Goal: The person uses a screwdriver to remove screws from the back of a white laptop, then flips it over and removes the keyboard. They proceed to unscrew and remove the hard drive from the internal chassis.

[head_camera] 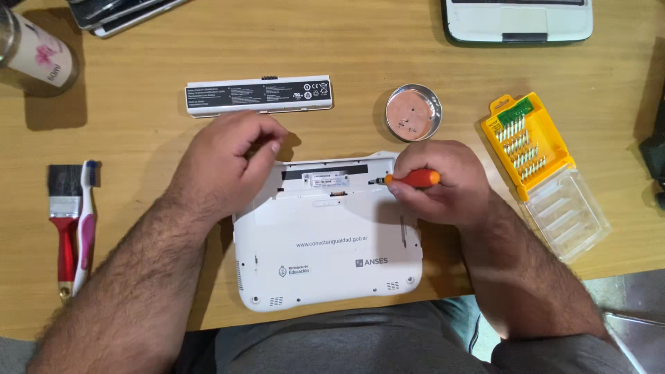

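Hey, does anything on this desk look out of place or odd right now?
Nothing is spilled or broken. The white laptop lies upside down with its battery bay empty; the battery lies apart, beyond it. The one oddity is a toothbrush beside a paintbrush at the left edge.

The screwdriver's (413,179) tip is too small to make out; the left hand (232,163) hides the laptop's (329,256) corner; the can (34,48) and a second laptop (518,21) are cut off by the edges.
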